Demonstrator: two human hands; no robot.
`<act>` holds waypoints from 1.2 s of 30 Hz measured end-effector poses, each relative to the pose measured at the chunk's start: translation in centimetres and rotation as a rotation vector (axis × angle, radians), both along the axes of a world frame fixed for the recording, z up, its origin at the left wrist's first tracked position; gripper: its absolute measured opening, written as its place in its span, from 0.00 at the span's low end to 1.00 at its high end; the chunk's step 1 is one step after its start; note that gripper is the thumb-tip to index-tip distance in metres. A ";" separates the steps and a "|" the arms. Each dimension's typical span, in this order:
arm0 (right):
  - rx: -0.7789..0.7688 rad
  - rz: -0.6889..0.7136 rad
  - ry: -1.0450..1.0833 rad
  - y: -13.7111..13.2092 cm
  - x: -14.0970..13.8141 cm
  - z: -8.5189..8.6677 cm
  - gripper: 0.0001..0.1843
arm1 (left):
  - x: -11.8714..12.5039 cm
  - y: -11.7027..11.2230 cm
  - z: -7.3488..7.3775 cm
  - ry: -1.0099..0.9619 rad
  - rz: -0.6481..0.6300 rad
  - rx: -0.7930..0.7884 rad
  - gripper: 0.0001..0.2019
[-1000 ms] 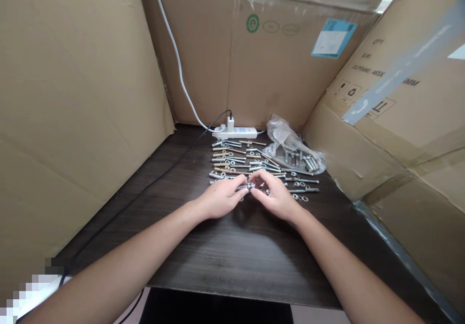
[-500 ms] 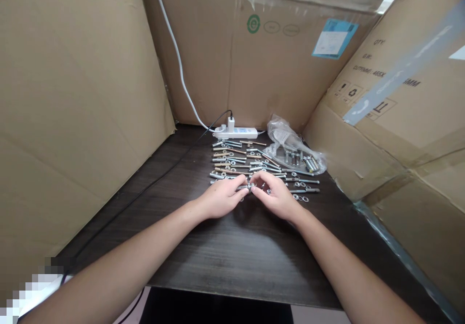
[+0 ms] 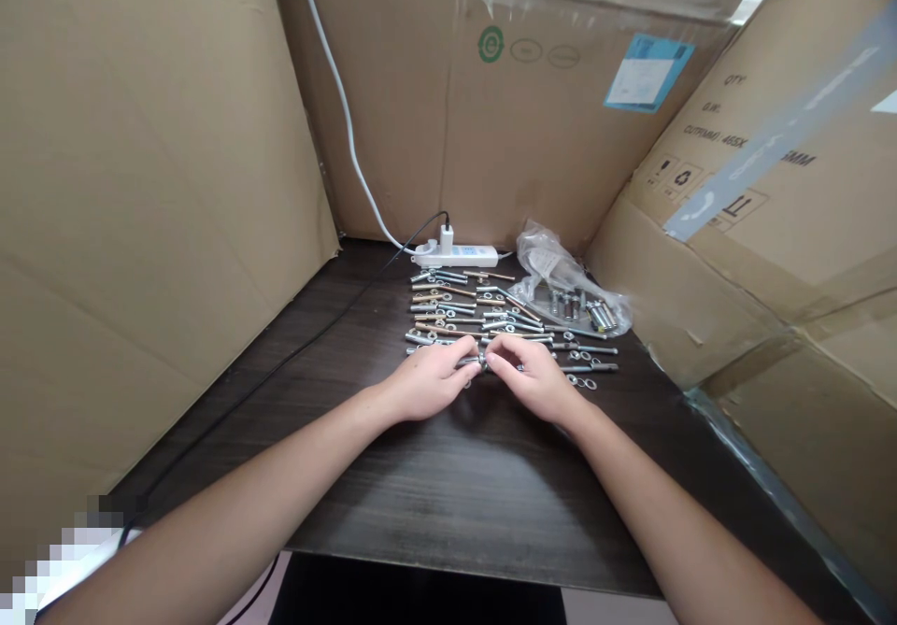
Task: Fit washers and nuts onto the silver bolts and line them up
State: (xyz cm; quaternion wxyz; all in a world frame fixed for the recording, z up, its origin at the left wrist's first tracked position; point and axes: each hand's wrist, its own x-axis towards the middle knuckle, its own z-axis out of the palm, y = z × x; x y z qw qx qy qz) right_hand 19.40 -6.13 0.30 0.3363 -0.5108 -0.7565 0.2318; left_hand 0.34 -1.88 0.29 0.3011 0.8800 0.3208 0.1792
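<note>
My left hand [image 3: 429, 384] is closed on a silvery metal bolt [image 3: 467, 361], held level just over the near edge of the laid-out hardware. At the bolt's right end, the thumb and fingertips of my right hand [image 3: 531, 378] pinch a small metal piece that looks like a nut [image 3: 482, 360]. The fingers partly hide both pieces. Behind my hands, several silver and brass-coloured bolts [image 3: 448, 331] lie in rows, with loose nuts and washers among them. Two flat washers [image 3: 590, 385] rest to the right of my right hand.
A clear plastic bag [image 3: 553, 265] with metal sleeves lies at the back right. Behind the rows sits a white power strip [image 3: 466, 256] with a plugged-in adapter. A black cable [image 3: 308, 340] crosses the dark table [image 3: 448, 485] on the left. Cardboard walls [image 3: 392, 120] enclose three sides.
The fingertips of my right hand have shifted slightly at the bolt's end and drawn closer together. My left hand stays in place around the bolt.
</note>
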 end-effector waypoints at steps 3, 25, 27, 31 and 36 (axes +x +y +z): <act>0.012 -0.008 0.013 -0.1 0.0 0.1 0.06 | 0.0 0.0 -0.1 0.000 0.001 -0.003 0.08; 0.104 -0.027 0.068 -0.1 -0.2 -0.3 0.06 | 0.0 0.5 -0.3 -0.084 0.048 -0.039 0.09; 0.103 -0.019 0.079 -0.1 -0.2 -0.3 0.07 | 0.0 0.5 -0.2 -0.086 0.049 -0.040 0.09; 0.082 -0.008 0.076 -0.1 -0.1 -0.4 0.10 | 0.1 0.5 -0.1 -0.086 0.035 -0.035 0.08; 0.037 -0.039 0.074 0.1 0.0 -0.4 0.10 | 0.0 0.4 -0.1 -0.073 0.031 -0.010 0.08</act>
